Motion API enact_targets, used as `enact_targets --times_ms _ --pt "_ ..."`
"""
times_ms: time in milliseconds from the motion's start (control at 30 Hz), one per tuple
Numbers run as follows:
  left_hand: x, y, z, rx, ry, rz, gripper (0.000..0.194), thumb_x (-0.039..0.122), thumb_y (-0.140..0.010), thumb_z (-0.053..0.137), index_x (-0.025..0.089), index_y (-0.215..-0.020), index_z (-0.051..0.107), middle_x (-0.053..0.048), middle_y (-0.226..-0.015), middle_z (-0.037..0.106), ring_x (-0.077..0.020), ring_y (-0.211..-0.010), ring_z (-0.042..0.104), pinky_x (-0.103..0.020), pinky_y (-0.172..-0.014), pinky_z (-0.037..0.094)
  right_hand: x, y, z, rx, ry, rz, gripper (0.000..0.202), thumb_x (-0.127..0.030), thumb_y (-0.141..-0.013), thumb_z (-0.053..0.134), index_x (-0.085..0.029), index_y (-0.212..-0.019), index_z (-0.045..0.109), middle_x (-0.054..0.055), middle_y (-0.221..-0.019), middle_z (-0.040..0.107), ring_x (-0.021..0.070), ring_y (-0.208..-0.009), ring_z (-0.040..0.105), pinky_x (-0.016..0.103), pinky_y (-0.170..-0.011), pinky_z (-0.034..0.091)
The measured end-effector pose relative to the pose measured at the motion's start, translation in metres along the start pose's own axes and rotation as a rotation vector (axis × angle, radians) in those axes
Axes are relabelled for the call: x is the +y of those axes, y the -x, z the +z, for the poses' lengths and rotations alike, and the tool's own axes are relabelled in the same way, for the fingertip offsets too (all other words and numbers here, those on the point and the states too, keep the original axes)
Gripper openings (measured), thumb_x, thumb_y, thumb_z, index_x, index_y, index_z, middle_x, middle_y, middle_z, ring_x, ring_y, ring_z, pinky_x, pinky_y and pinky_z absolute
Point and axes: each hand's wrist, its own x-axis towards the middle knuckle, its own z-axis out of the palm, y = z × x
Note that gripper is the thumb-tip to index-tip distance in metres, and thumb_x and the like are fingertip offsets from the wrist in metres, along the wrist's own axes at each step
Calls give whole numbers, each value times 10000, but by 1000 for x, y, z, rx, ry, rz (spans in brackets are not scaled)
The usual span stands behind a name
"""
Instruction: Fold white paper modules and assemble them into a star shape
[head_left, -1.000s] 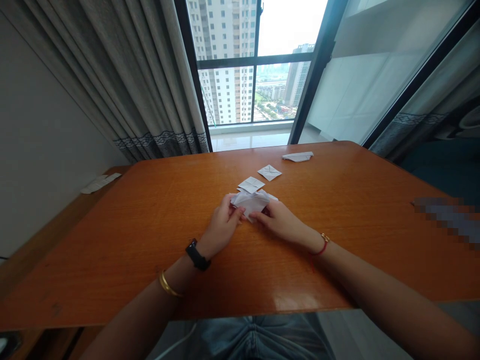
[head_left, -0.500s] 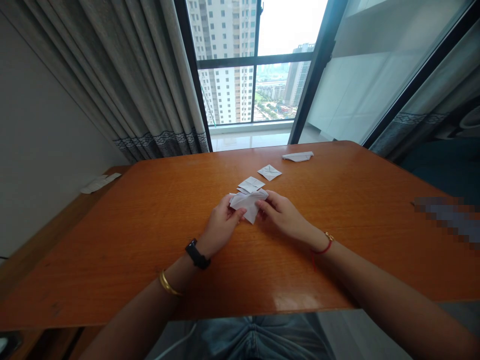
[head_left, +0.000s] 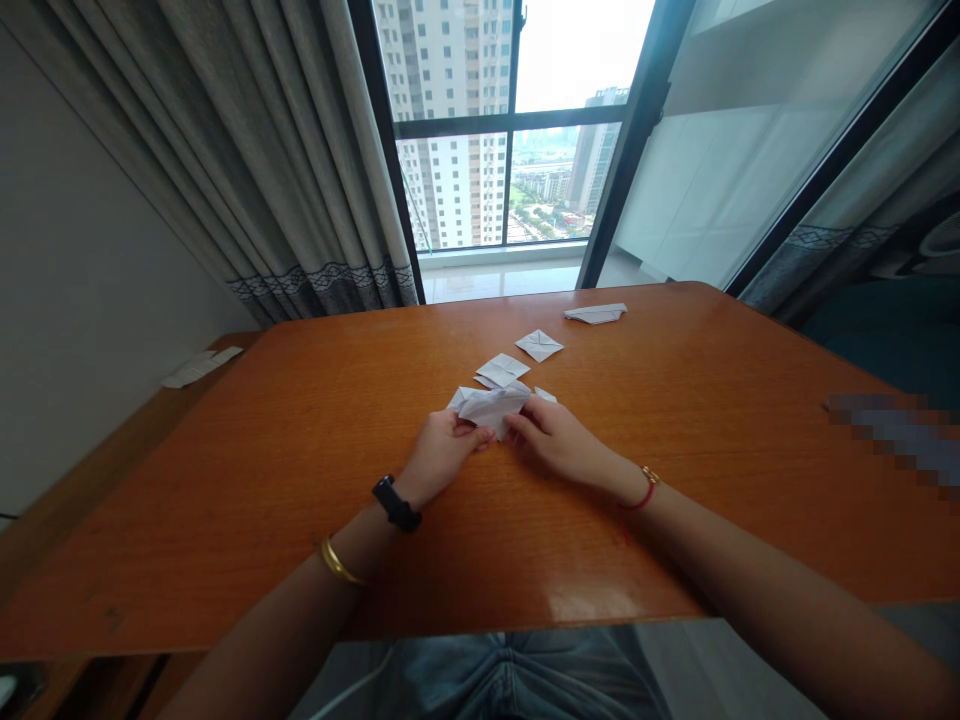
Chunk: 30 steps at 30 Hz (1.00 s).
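Brown tabletop (head_left: pixel 262 500) before a window (head_left: pixel 513 122); folded squares (head_left: pixel 539 346) lay ahead — apparently done. Left hand (head_left: pixel 441 452) and right hand (head_left: pixel 561 440) both pinched a white paper (head_left: pixel 491 408) — seemingly part-folded; creasing unfinished.

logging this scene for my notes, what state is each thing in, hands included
left hand: closed on held paper
right hand: closed on held paper
held paper: folded, between both hands
nearer paper square: folded, not held
farther paper square: folded, not held
long paper: folded, not held
left curtain: gathered in folds
black watch: worn
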Motion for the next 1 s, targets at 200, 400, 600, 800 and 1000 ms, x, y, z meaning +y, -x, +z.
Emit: enact_targets --times_ms 200,400,600,800,1000 --pt "-1 0 1 -5 -74 3 237 293 -735 695 132 -909 678 -56 -792 719 -158 -723 660 -259 -667 523 1 1 2 3 -4 19 222 -309 -932 424 -177 -838 576 41 -790 642 173 -718 570 295 -666 421" --pt "6 6 4 -23 -176 75 283 387 -780 650 134 -906 663 -57 -762 704 -164 -679 649 -224 -538 460 -1 0 6 71 -317 132 281 -443 -911 460 -198 -786 518 16 -698 639 161 -635 601 298 -623 473" --pt "13 11 4 -81 -410 66 295 397 -866 509 168 -687 553 13 -523 591 -105 -465 533 -208 -470 386 -8 -2 -3 104 -575 217 322 -458 -770 654 -189 -861 504 -21 -637 614 128 -518 570 258 -496 458" --pt "15 13 3 -188 -480 65 312 400 -844 524 177 -625 514 40 -494 518 -96 -438 476 -206 -424 313 -9 -3 -26 -51 -473 358 325 -337 -679 757 -160 -863 554 -38 -529 577 88 -433 484 199 -403 348" --pt "12 10 2 -145 -319 37 348 426 -832 561 139 -1017 632 -31 -786 654 -86 -496 525 -211 -482 411 27 -27 -74 99 -509 399 337 -259 -654 789 -152 -899 583 -17 -566 578 84 -457 492 186 -410 358"
